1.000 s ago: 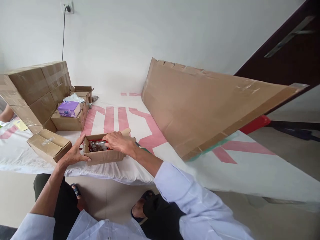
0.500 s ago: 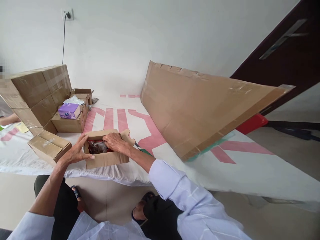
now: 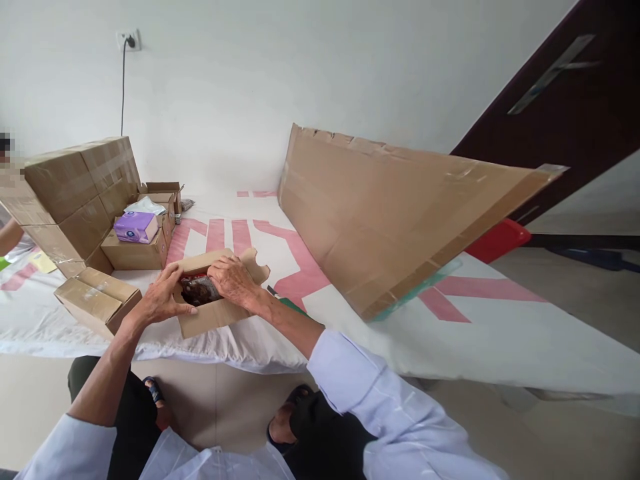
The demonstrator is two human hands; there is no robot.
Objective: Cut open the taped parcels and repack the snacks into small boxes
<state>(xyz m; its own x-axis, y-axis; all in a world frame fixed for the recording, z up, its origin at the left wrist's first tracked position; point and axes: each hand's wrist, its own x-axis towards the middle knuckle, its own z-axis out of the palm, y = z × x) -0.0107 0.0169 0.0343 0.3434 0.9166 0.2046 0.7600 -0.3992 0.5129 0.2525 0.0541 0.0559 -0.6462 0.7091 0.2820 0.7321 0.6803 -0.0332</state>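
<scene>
An open cardboard box (image 3: 213,319) lies near the table's front edge, tilted a little, with its flaps spread. Inside it shows a dark package (image 3: 198,291) in shiny clear wrap, with some red beside it. My left hand (image 3: 163,298) grips the box's left end, thumb over the near side and fingers at the far side. My right hand (image 3: 233,280) reaches into the right part of the opening with bent fingers; its fingertips are partly hidden, and what they hold is unclear. A closed small box (image 3: 97,297) sits left of my left hand.
Stacked large cartons (image 3: 80,193) stand at the left, beside a purple tissue pack (image 3: 136,227) on a box. A big cardboard sheet (image 3: 390,213) leans at the right. A green object (image 3: 293,305) lies right of the box. Another person's arm (image 3: 10,237) shows far left.
The open box has turned slightly, its right end now farther up, and both hands have moved with it. The person's arm at the far left has shifted.
</scene>
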